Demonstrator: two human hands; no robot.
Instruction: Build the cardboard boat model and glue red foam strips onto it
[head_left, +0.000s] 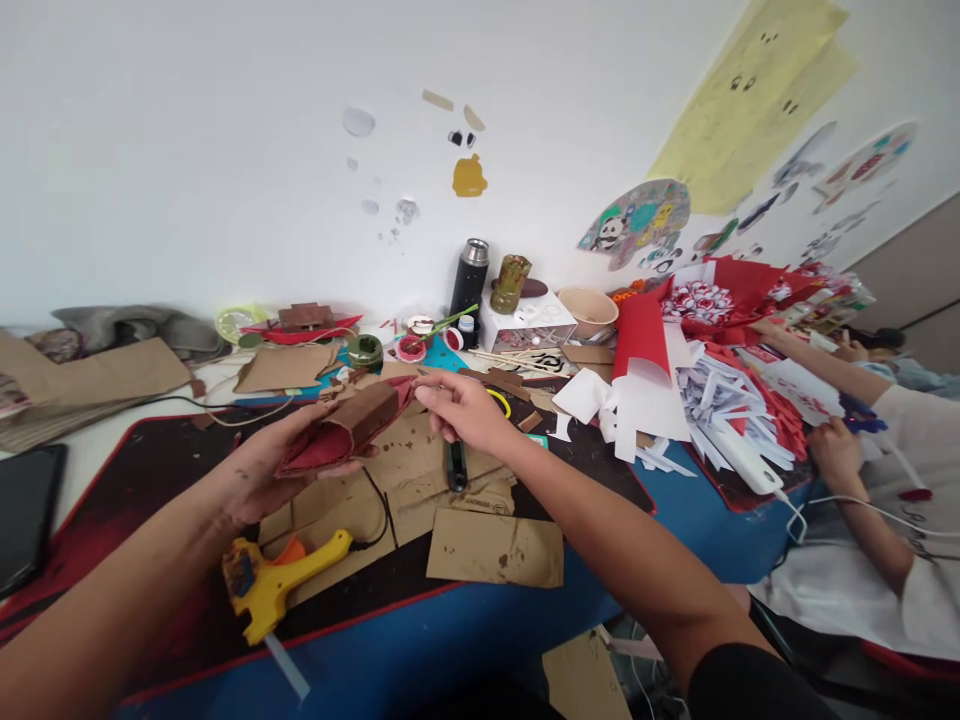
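A small dark red boat-shaped craft (319, 447) with a brown curved cover on top rests in my left hand (259, 465), whose fingers wrap round its underside. My right hand (465, 410) is at the craft's pointed far end, thumb and index finger pinched together there; whether they grip the tip or something small is hard to make out. Below my left hand lies a yellow glue gun (281, 580) with a clear glue stick poking out. A dark-handled tool (456, 466) lies on the cardboard under my right hand.
Cardboard pieces (495, 548) cover the mat. Behind stand paint jars (365, 351), a black flask (469, 280) and another red boat (304, 322). At right are paper strips (724, 400), a white glue gun (742, 455) and a person's arms (832, 370). A black tablet (30, 515) lies left.
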